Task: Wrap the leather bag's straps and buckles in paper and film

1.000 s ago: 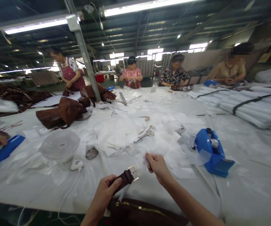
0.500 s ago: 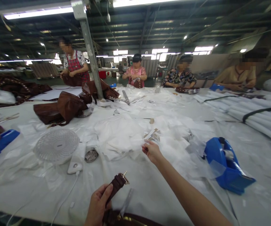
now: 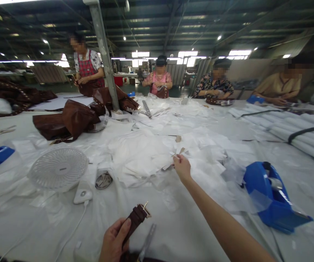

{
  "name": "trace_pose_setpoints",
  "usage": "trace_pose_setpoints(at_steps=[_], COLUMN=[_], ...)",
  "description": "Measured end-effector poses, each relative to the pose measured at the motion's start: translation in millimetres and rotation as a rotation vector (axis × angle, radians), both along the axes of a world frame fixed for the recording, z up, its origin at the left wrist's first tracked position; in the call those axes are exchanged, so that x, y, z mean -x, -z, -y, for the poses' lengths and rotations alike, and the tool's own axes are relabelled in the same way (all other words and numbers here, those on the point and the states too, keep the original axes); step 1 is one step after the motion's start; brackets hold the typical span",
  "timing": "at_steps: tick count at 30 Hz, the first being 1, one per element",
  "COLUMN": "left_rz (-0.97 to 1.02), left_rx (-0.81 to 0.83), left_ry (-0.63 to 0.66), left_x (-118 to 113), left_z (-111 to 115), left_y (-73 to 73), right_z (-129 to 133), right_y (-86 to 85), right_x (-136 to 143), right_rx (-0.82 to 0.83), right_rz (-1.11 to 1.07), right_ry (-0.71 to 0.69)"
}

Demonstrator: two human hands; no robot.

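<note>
At the bottom centre my left hand (image 3: 115,238) is closed round a dark brown leather strap (image 3: 133,222), thumb on top. A gold pin buckle (image 3: 146,210) sits at the strap's upper end, pointing up and to the right. Farther out, my right hand (image 3: 182,168) reaches over the white sheets (image 3: 143,153). Its fingertips pinch a small strip of paper (image 3: 176,157) among other tan and white scraps (image 3: 182,149). Below the buckle a narrow, translucent strip with a metal-like look (image 3: 148,238) stands at a slant; brown leather at the lower edge is mostly cut off.
To the right stands a blue tape dispenser (image 3: 271,196). On the left are a white fan (image 3: 60,169) with a cable and a coiled grey band (image 3: 104,180). Brown leather bags (image 3: 72,120) lie by a metal post (image 3: 105,54). Several co-workers sit or stand across the table.
My right hand has moved slightly up and right, onto the paper scraps, and its fingers have closed there. My left hand still holds the strap. The view has tilted and shifted a little.
</note>
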State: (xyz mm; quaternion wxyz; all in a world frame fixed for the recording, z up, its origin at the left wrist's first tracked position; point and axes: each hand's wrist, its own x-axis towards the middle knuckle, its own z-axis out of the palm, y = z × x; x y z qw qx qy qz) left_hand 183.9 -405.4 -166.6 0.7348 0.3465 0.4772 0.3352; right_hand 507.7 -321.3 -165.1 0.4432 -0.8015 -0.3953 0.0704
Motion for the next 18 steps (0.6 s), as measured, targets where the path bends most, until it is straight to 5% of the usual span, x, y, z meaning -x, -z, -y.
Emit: trace_pose_setpoints(at_steps=[13, 18], left_rz=[0.008, -0.031], left_rx=[0.057, 0.058], left_ry=[-0.004, -0.025], left_x=[1.7, 1.5], left_z=[-0.2, 0.0], left_y=[3.5, 1.2], right_z=[45.8, 69.6], right_y=[1.5, -5.6], right_x=[-31.4, -10.9], right_rx=[0.018, 0.103], right_rz=[0.147, 0.247], right_ry=[0.088, -0.188])
